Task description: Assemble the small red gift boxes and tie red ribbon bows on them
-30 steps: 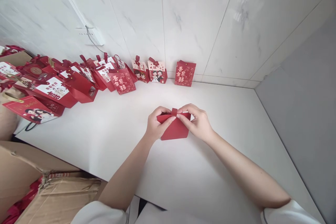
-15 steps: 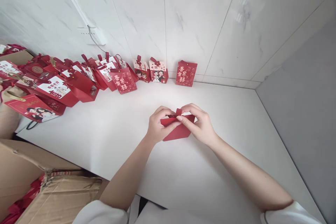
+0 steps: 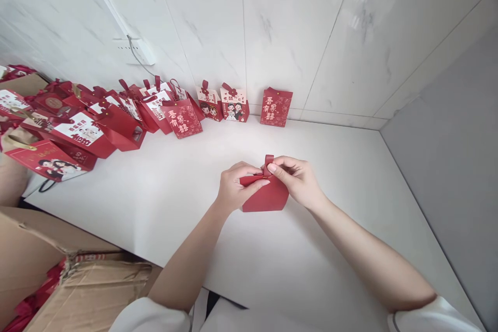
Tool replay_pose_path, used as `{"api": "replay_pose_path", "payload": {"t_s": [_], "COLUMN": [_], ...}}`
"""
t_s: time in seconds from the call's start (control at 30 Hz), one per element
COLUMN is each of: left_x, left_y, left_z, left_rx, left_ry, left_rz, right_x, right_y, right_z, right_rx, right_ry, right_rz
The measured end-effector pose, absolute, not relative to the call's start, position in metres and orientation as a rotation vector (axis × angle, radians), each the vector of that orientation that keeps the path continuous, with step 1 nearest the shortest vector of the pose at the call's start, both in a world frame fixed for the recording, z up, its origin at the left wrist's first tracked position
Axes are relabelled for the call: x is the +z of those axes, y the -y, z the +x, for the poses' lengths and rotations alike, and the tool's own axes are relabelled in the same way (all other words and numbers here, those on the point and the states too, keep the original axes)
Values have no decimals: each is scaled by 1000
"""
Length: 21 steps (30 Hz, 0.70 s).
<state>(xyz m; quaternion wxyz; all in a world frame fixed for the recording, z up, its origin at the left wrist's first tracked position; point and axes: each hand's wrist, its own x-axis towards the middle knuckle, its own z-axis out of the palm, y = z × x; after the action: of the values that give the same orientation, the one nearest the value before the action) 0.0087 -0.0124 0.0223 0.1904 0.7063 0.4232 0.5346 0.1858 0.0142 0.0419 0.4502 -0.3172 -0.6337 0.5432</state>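
A small red gift box (image 3: pixel 267 197) stands on the white table in front of me, its plain side facing me. My left hand (image 3: pixel 238 187) pinches the box's top edge between thumb and fingers, on the left of the top. At the top centre a red ribbon loop (image 3: pixel 269 161) sticks up. My right hand (image 3: pixel 299 179) holds this ribbon loop between thumb and forefinger. The far side of the box is hidden from me.
Along the tiled wall stand a red box (image 3: pixel 276 108), two picture boxes (image 3: pixel 235 106) and another red box (image 3: pixel 182 118). Several more gift boxes (image 3: pixel 81 129) crowd the left. An open cardboard box (image 3: pixel 101 285) is at lower left. Another person's hand (image 3: pixel 17 140) shows at the left edge.
The ribbon loop now stands taller above the box top, pulled up by my right hand. The box has turned slightly and sits a little more upright. My left hand stays on its edge.
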Motion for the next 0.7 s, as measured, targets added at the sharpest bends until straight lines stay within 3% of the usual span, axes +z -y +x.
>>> {"api": "replay_pose_path", "payload": {"t_s": [0.2, 0.43, 0.7], "left_x": [23, 22, 24], "left_y": [12, 14, 13], "left_z": [7, 6, 2], "left_rx": [1494, 1489, 1433], "left_ry": [-1229, -1296, -1262], "left_rz": [1957, 1919, 1980], "right_x": [42, 55, 55], "right_y": [-15, -18, -20], "right_z": [187, 202, 207], "right_rx": [1316, 1033, 1037], "right_ry": [1600, 1957, 2053], "right_rz": [-799, -821, -815]}}
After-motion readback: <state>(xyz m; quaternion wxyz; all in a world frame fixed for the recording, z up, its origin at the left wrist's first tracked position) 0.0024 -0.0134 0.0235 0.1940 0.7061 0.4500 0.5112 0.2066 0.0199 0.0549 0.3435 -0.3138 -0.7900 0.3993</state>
